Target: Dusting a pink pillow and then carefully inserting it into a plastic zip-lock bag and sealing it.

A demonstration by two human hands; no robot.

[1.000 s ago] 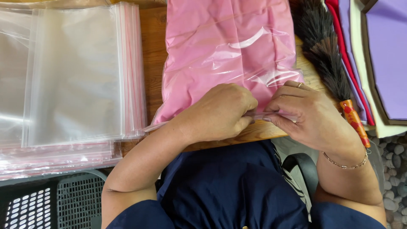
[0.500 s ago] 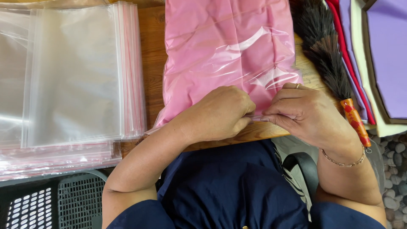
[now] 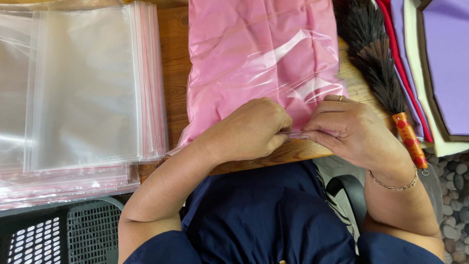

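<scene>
Head view: both hands are working at the near edge of a clear bag w/ pink fabric inside. That bag is lying flat on the wooden table, long axis running away from the person, mouth end nearest them. Left hand is curled down on the bag's near-left corner, fingers narrow, pinching the sealing strip. Right hand is pinching the same strip from the other side, fingertips nearly meeting the left's at about mid-edge. Both hands are equally near; the strip is running left-right between them, i.e. crosswise to the bag's length.

Packages etc.: a stack of empty clear bags w/ red-pink edges is sitting to the left, just beside the pink one. Right of it a feather duster, dark bristles, orange patterned handle, is lying at a slant. Farther right, folded cloths in purple, cream and red. Black mesh basket is sitting low at the left, below the table edge.
</scene>
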